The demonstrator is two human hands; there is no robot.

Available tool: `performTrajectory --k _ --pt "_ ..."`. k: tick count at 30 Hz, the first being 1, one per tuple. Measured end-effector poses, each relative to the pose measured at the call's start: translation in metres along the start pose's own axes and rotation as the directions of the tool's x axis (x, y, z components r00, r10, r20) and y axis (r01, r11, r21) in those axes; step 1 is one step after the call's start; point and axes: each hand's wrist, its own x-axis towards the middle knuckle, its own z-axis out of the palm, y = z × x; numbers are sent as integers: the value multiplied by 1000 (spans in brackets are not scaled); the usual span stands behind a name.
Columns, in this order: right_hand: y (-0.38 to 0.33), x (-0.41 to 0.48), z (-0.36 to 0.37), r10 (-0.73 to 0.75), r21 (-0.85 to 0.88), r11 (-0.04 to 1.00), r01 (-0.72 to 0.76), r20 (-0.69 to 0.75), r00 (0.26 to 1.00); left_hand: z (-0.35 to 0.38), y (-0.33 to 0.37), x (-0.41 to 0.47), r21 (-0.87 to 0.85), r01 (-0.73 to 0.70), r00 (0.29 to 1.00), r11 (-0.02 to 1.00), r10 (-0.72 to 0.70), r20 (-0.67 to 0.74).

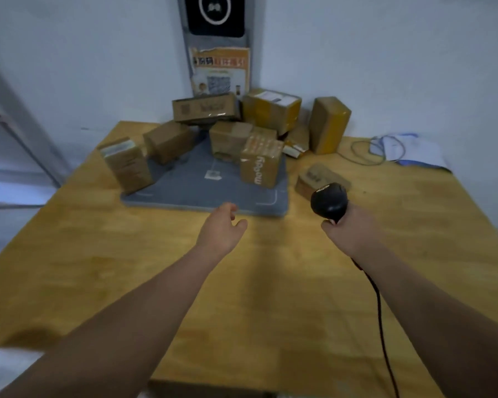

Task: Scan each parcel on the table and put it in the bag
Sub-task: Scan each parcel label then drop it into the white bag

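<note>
Judging by the layout, the main hazards arise on the wooden table (270,282), where the parcels (233,130) are heaped loosely at the far end, partly on a grey mat (184,193) and partly against the wall. Several boxes lean on one another. Pulling one from below or from the middle is likely to topple its neighbours or push them off the table edge. The upright box with white lettering (260,168) stands at the mat's near right corner and is the nearest to the left hand; a one-handed grasp on its tall side may slip or tip it. A small flat parcel (316,179) lies just beyond the scanner (329,203) and could be knocked by it. The scanner's black cable (381,314) trails back along the right forearm and may snag or drag across the table when a parcel is carried. The bag is not in view, so the drop-off path cannot be checked. The left hand (222,229) is extended above the table just short of the mat's near edge, fingers relaxed and loosely spread, holding nothing. The right hand (350,234) grips the scanner's handle, with the scanner head raised and facing the parcels.
</note>
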Motion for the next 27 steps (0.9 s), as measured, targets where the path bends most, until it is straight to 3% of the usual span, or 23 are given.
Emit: performTrajectory --k 4,9,13,20,24,27 --pt "0 69 -20 -58 -12 998 57 -20 998 8 39 71 228 -76 997 971 67 48" --pt "-32 153 -32 -232 13 973 232 -13 973 21 79 156 525 -157 982 836 190 -9" --pt "-46 199 -24 -271 59 962 268 45 962 37 93 211 662 -115 993 741 108 52" --pt "-32 230 14 -115 281 957 72 139 983 38 92 254 619 -4 981 785 -118 156" --pt "-34 238 16 -80 296 955 23 183 980 39 91 248 593 23 976 805 -147 163" --pt "-38 234 18 -3 407 908 -100 246 969 34 88 239 557 27 979 830 -135 153"
